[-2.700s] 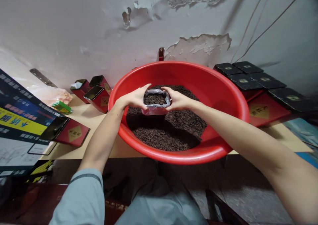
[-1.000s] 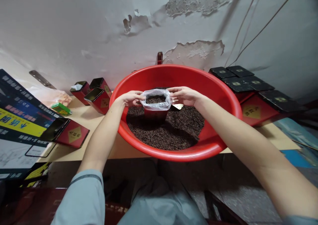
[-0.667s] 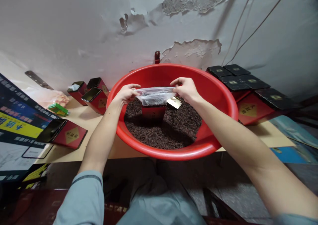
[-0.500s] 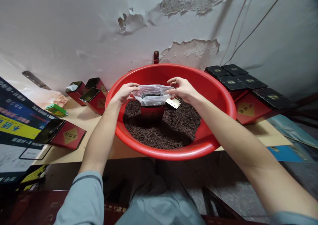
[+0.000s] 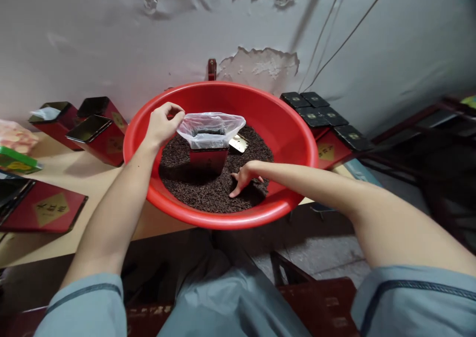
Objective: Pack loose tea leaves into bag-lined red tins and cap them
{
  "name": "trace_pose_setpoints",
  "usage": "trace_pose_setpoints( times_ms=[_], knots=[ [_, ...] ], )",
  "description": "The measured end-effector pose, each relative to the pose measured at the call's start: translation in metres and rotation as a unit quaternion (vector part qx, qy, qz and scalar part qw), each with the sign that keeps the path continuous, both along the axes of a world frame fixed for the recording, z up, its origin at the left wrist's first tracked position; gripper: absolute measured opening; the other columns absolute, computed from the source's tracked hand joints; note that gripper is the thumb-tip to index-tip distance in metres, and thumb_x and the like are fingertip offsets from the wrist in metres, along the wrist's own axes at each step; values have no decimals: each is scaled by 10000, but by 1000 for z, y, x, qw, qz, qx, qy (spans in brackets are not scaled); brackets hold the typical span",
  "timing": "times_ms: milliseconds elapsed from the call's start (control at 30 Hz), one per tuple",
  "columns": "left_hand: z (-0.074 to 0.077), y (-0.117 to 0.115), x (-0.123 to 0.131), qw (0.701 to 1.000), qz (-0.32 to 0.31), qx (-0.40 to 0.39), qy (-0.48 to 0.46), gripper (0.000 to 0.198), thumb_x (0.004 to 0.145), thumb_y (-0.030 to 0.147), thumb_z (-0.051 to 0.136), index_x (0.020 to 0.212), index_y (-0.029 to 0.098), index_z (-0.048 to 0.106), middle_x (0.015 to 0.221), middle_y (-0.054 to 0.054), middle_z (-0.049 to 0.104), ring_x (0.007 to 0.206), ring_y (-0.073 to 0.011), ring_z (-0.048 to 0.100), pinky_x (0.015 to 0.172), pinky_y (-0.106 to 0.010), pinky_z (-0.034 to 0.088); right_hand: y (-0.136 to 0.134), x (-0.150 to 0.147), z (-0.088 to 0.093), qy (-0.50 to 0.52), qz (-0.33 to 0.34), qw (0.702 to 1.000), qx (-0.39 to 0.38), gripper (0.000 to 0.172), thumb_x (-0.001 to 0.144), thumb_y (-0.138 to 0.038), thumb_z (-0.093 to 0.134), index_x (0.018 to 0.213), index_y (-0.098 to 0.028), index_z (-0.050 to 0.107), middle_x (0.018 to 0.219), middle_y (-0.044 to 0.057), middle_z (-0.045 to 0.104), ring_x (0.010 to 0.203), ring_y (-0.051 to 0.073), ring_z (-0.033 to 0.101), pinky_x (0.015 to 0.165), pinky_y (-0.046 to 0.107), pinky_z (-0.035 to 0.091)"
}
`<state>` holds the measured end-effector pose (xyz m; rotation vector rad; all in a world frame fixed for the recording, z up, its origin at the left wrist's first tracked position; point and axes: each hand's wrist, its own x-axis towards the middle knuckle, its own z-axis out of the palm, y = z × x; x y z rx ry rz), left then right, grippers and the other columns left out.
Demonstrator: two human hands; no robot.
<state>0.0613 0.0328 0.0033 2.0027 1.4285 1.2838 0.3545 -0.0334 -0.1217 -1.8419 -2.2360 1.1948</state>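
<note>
A big red basin (image 5: 290, 128) holds a bed of dark loose tea leaves (image 5: 208, 190). A red tin (image 5: 208, 159) lined with a clear plastic bag (image 5: 210, 126) stands upright in the leaves. My left hand (image 5: 161, 123) pinches the bag's left edge, fingers closed on it. My right hand (image 5: 245, 177) reaches down into the leaves at the basin's front, fingers curled and digging in; what they hold is hidden. A small gold lid (image 5: 238, 143) lies on the leaves behind the tin.
Open red tins (image 5: 94, 131) stand left of the basin, and another lies on its side (image 5: 40, 210) at the near left. Closed tins with black lids (image 5: 323, 121) are stacked to the right. The wall behind has peeling paint. A dark bench (image 5: 316, 297) is below.
My right hand let go of the bag's right edge and dropped into the tea leaves at the front. My left hand still holds the bag. The view has shifted to the right.
</note>
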Motion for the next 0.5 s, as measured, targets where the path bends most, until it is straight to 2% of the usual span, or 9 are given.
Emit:
trace_pose_setpoints(
  times_ms=[67, 133, 200, 300, 400, 467, 500],
  knots=[
    [2, -3, 2, 1000, -7, -1, 13, 89, 827, 209, 626, 876, 178, 695, 916, -38, 736, 896, -182, 649, 895, -288, 523, -6, -6, 7, -54, 7, 995, -87, 979, 316, -605, 996, 1162, -189, 732, 1347, 219, 679, 1193, 402, 689, 775, 507, 647],
    [3, -4, 3, 1000, -12, 6, 18, 81, 825, 198, 633, 865, 177, 700, 905, -42, 740, 887, -187, 650, 896, -294, 524, -9, -7, 21, -101, 34, 981, -160, 1227, 309, -640, 986, 1386, -166, 638, 1505, 284, 551, 1304, 454, 622, 791, 542, 644],
    [3, -5, 4, 1000, -14, 10, 24, 87, 826, 196, 631, 868, 177, 705, 913, -48, 747, 889, -191, 655, 906, -306, 527, -11, -6, 33, -143, 71, 965, -207, 1436, 310, -640, 989, 1571, -187, 473, 1650, 303, 371, 1429, 490, 505, 873, 580, 625],
    [4, -5, 3, 999, -17, 10, 43, 129, 842, 221, 615, 904, 169, 716, 956, -57, 764, 920, -198, 662, 934, -321, 526, -15, -5, 43, -174, 108, 951, -231, 1622, 298, -616, 1004, 1683, -195, 273, 1735, 281, 199, 1535, 499, 349, 1041, 596, 550],
    [4, -5, 2, 998, -20, 7, 59, 167, 857, 242, 596, 931, 156, 719, 989, -64, 773, 949, -204, 664, 957, -328, 517, -19, -5, 43, -159, 139, 946, -248, 1588, 420, -622, 983, 1713, -202, 161, 1765, 221, 165, 1591, 436, 267, 1187, 544, 437],
    [4, -5, 2, 998, -23, 8, 62, 173, 862, 242, 588, 935, 152, 717, 997, -66, 772, 954, -204, 662, 957, -327, 513, -19, -5, 42, -150, 162, 948, -228, 1457, 533, -590, 957, 1712, -212, 189, 1752, 180, 252, 1579, 395, 321, 1215, 499, 411],
    [4, -4, 2, 998, -23, 9, 62, 173, 867, 249, 590, 939, 152, 714, 997, -66, 770, 952, -201, 659, 948, -323, 513, -18, -5, 42, -157, 178, 949, -207, 1371, 572, -556, 949, 1700, -210, 251, 1725, 170, 328, 1551, 389, 377, 1209, 483, 421]
  ],
)
